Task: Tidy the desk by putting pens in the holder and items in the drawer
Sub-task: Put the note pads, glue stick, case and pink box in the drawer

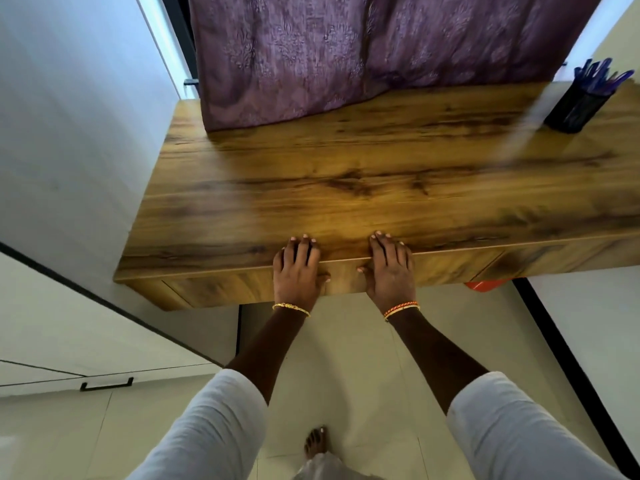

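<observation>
A wooden desk [346, 174] fills the middle of the view. Its drawer front [221, 287] sits flush under the near edge, shut. My left hand [298, 271] and my right hand [390, 268] lie flat side by side over that near edge, fingers on the desktop and thumbs against the drawer front, holding nothing. At the far right corner stands a black mesh pen holder [576, 107] with several blue pens [599, 76] upright in it.
A purple curtain [346, 50] hangs down onto the back of the desk. White walls flank both sides. A white cabinet with a black handle [106, 384] is at the lower left. Something orange [485, 285] shows under the desk at the right. Tiled floor lies below.
</observation>
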### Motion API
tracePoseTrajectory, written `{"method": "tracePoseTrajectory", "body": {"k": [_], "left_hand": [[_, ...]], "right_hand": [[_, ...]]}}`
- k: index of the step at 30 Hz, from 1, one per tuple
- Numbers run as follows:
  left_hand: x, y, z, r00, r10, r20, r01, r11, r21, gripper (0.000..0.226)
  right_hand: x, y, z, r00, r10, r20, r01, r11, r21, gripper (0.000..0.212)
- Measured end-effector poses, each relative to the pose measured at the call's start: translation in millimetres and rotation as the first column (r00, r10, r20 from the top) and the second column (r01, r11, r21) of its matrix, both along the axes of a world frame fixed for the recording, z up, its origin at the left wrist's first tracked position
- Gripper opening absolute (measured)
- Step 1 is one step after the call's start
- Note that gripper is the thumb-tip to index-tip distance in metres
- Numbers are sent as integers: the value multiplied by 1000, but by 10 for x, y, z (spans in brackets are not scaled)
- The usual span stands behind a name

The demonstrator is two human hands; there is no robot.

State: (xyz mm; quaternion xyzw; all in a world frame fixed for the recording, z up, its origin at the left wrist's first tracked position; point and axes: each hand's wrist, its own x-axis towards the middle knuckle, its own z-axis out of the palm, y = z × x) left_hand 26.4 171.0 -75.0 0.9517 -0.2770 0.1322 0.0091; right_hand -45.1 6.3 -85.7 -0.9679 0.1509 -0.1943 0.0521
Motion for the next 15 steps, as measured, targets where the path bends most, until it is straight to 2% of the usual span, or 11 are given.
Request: {"method": "tracePoseTrajectory", "body": {"k": [4,7,10,15], "left_hand": [[33,35,-62,995,-25,93,32,997,-76,76],[28,27,-67,996,-25,90,33,996,-85,75],[42,29,-79,996,-30,83,38,996,-85,75],[40,64,-58,996,-56,73,60,997,-42,76]], "right_hand": [[7,-75,-53,998,12,63,-8,998,-59,56],[28,-99,-84,993,35,112,-27,997,-74,55],[23,-82,-74,991,25,135,-19,999,-48,55],[11,-14,-37,996,-19,85,15,999,42,57]]}}
